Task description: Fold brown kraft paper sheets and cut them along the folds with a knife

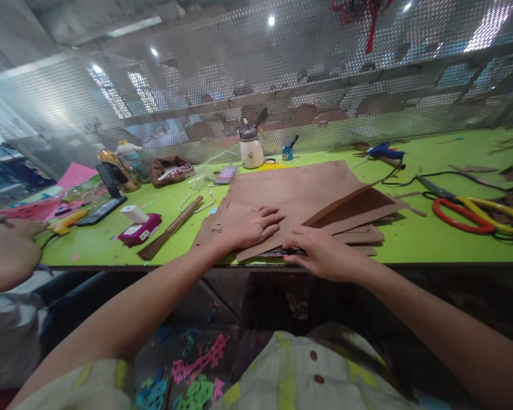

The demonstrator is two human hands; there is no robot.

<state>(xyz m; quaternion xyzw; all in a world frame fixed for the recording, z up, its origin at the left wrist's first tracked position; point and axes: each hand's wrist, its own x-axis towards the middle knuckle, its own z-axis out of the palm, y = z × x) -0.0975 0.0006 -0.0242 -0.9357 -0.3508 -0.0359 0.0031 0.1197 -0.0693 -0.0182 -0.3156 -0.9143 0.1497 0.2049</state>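
Several sheets of brown kraft paper (282, 188) lie stacked before me on the green table, with one layer lifted into a fold on the right. My left hand (256, 226) rests flat on the top sheet, fingers stretched to the right. At the paper's front edge, my right hand (316, 251) is closed, thumb and fingers around a slim dark object (297, 250) whose kind I cannot make out. It lies partly under the paper's lower edge.
Right stand scissors (474, 216) with red and yellow handles and a blue glue gun (385, 152) with its cord. Left are a rolled brown strip (171, 228), a purple adapter (140, 229) and a phone (106, 199). Behind is a jug (251, 149). Another person's hand (12, 245) is far left.
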